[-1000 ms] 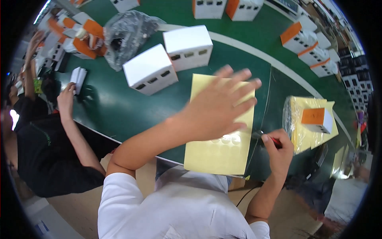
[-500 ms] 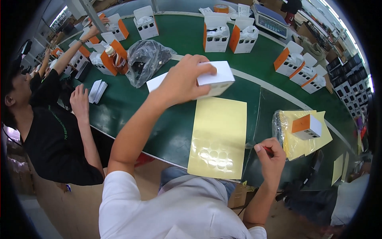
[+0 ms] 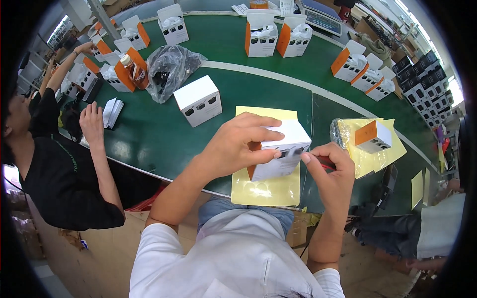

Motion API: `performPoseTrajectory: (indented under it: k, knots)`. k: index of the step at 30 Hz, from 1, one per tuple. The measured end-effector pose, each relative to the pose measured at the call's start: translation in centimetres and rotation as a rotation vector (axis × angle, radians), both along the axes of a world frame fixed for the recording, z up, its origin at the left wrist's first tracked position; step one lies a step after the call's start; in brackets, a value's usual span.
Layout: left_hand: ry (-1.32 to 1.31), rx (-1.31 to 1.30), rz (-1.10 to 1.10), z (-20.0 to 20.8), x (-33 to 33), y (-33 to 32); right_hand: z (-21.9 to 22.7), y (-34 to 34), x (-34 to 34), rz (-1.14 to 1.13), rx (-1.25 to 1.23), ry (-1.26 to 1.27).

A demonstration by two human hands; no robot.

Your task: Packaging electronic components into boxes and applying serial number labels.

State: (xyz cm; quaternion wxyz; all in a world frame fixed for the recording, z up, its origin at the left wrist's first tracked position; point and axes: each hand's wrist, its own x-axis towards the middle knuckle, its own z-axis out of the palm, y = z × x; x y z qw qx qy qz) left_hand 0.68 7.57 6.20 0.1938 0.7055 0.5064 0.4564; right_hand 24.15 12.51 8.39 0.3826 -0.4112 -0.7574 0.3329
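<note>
My left hand (image 3: pixel 237 143) grips a closed white-and-orange carton (image 3: pixel 290 133) from its left side, over a yellow sheet of clear round stickers (image 3: pixel 266 194). At the carton's right edge, my right hand (image 3: pixel 334 171) pinches a small translucent sticker (image 3: pixel 296 151) between thumb and forefinger. Something thin and red (image 3: pixel 326 167) shows inside that hand; its kind is hidden. Another closed white carton (image 3: pixel 199 103) with dark pictures on its side stands beyond my left hand.
On the right, a smaller orange-and-white box (image 3: pixel 372 136) rests on yellow sheets (image 3: pixel 394 149). A clear plastic bag (image 3: pixel 171 72) and a brown bottle (image 3: pixel 135 72) stand back left. Several open cartons (image 3: pixel 261 37) line the green table (image 3: pixel 238 87). A co-worker (image 3: pixel 64 174) sits at left.
My left hand has brought the carton toward me, onto the yellow sheet. The right hand's sticker has gone from beside the sheet to the carton's side. The other carton now shows fully.
</note>
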Motion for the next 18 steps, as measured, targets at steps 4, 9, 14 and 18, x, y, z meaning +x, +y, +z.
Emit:
performPoseTrajectory:
  k: [4, 9, 14, 18]
  knots:
    - [0.001, -0.006, -0.017, 0.1, 0.1, -0.6, -0.4, -0.2, -0.8, -0.044, 0.079, -0.086]
    - [-0.018, -0.035, -0.017, 0.1, 0.0, -1.3, 0.1, -0.8, -2.0, -0.090, 0.365, -0.250]
    - [-0.008, -0.013, -0.008, -0.4, -0.2, -1.3, 0.4, -1.3, -2.5, -0.141, 0.584, -0.447]
    - [-0.027, 0.001, 0.011, -0.4, -0.2, -1.6, 0.3, -1.1, -2.8, -0.149, 0.576, -0.526]
